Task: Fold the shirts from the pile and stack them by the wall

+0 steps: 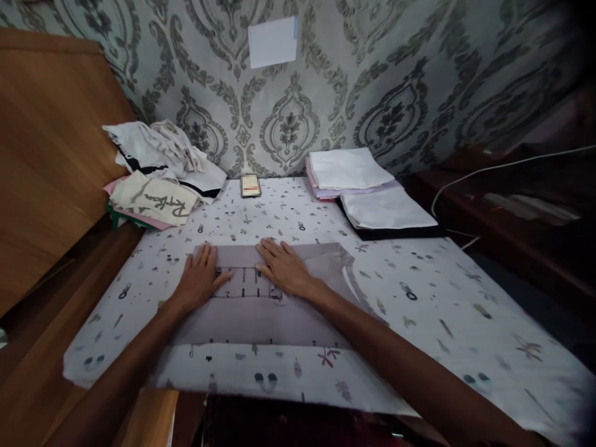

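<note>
The worktop (419, 273) was covered with a white printed cloth (465, 295). A grey garment (261, 323) lay folded flat near the front edge, left of the middle, with a strip of dark lettering (242, 282) running along it.

The left hand (199, 276) was laid palm down on the garment's left end, fingers extended to its far edge, grasping nothing. The right hand (285, 267) was likewise flat, to the right of the first and apart from it, fingers spread, pressing rather than clenched. A small dark mark beside the right wrist appeared to be part of the lettering, though the dim view left this uncertain.

At the back left corner stood a loose pile of clothes (162, 149), mostly white, with a lettered cream piece on its front. A small box (250, 185) sat at the middle of the back edge. Toward the back right corner lay folded fabrics (347, 169), white uppermost, with pink, lilac and black layers beneath.
</note>
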{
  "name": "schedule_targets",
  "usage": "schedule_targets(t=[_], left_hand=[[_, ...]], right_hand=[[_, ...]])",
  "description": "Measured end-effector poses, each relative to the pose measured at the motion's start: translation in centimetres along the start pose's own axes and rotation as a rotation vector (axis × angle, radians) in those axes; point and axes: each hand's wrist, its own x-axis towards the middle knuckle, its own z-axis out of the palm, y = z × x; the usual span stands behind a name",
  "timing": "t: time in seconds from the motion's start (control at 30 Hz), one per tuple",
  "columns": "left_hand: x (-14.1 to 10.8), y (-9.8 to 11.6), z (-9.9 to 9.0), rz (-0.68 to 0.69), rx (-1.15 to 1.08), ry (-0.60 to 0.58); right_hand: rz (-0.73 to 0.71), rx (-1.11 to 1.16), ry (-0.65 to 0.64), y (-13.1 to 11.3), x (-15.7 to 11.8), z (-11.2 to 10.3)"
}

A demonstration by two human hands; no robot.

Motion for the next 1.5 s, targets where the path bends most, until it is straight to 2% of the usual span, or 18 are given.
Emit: schedule_targets(t=[0.13,0.27,0.43,0.63,0.73,0.87,1.0,1.17,1.37,1.5], left_hand=[[-0.8,-1.3,-0.3,-0.069,0.033,-0.016],[-0.6,-0.9,-1.0,-0.091,0.06,-0.009],[1.1,0.2,-0.5,0.079,-0.003,0.15],[1.5,0.9,1.3,0.139,0.003,0.147],[1.2,0.8,1.3,0.139,0.031,0.14],[1.1,0.8,1.2,0.135,0.037,0.148],[1.2,0.8,1.2,0.141,0.023,0.161],[1.0,0.9,0.9,0.136,-0.013,0.129],[1.4,0.8,-0.1,0.096,-0.081,0.037],[1.0,-0.2,-1.8,0.097,-0.189,-0.03]], right_hand=[[0.008,0.003,0.004,0.2,0.1,0.3],[0.02,0.023,-0.009,-0.2,0.0,-0.3],[0.046,0.13,-0.008,-0.1,-0.6,-1.9],[0.208,0.043,0.088,3.6,-3.3,-2.2],[0.298,0.017,0.1,5.3,-4.0,-1.8],[0.323,0.043,0.082,6.2,-4.3,-1.8],[0.422,0.001,0.073,7.3,-5.8,-2.1],[0.523,-0.017,0.031,8.5,-7.5,-2.4],[0.51,0.096,0.018,8.8,-7.7,-3.3],[0.516,0.247,0.122,8.3,-9.4,-4.9]])
